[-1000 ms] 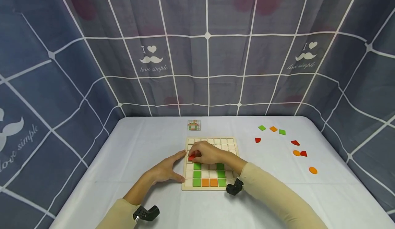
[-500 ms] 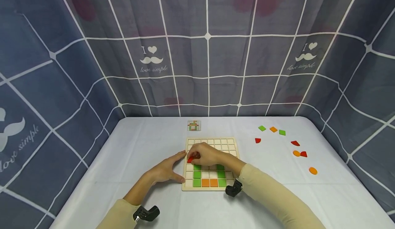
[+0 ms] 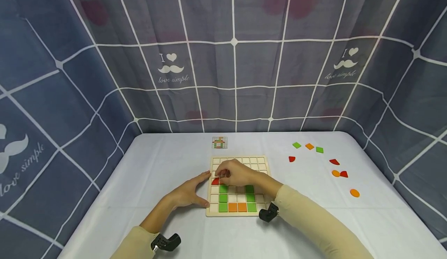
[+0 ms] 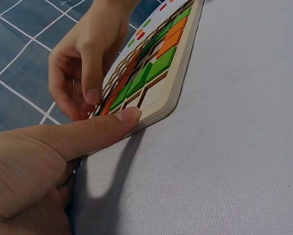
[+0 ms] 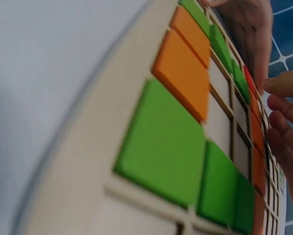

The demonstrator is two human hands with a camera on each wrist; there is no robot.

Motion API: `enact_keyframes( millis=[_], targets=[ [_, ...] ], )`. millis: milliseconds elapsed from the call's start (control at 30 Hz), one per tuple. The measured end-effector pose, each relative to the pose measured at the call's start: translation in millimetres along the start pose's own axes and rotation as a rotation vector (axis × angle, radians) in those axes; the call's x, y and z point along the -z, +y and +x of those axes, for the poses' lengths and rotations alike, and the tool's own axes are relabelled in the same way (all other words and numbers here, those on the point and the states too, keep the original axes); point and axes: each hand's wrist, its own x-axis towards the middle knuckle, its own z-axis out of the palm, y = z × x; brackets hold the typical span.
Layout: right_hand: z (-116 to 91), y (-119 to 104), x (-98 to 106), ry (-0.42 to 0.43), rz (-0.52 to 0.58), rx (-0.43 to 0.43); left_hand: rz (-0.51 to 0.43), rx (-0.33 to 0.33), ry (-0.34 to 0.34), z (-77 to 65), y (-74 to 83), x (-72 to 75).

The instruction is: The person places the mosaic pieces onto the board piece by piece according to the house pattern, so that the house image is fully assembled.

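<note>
A wooden grid board (image 3: 244, 214) lies flat on the white table. My left hand (image 3: 186, 194) rests along its left side, fingers stretched out, the thumb (image 4: 129, 115) pressing on the board's corner edge in the left wrist view. A red piece with a curved side (image 3: 215, 181) sits in a cell of the leftmost column. Just right of it hovers my right hand (image 3: 235, 172), fingers loosely bent with nothing between them, covering part of the middle rows. Green square tiles (image 3: 222, 197) form two columns, and orange square tiles (image 3: 237, 207) fill the bottom row between them.
A small pattern card (image 3: 219, 142) lies behind the board. Loose pieces are scattered at the right: green tiles (image 3: 297, 145), an orange tile (image 3: 309, 146), red curved pieces (image 3: 334, 161) and orange discs (image 3: 354, 193). A grey checked curtain (image 3: 251, 65) encloses the table.
My right hand has let go of the red piece and drawn slightly to the right. The red piece shifted left into its cell. The left hand stays in place.
</note>
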Motion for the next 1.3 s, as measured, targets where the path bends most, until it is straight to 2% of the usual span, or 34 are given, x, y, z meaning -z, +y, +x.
enact_keyframes(
  millis=[500,800,1100,1300],
  targets=[
    [-44.6,14.1,55.2,0.084,-0.024,-0.069,-0.001,0.01,0.011,-0.9,1.7,-2.7],
    [-80.0,32.5,91.8,0.183,-0.074,-0.102,-0.01,0.001,0.013,0.5,-0.3,-3.3],
    [-115.5,60.2,124.6,0.28,-0.137,-0.272,-0.011,0.003,0.013,1.1,-1.8,-3.3],
    [-139.1,83.1,133.8,0.309,-0.148,-0.419,-0.01,0.006,0.012,0.6,-0.8,-3.2]
  ],
)
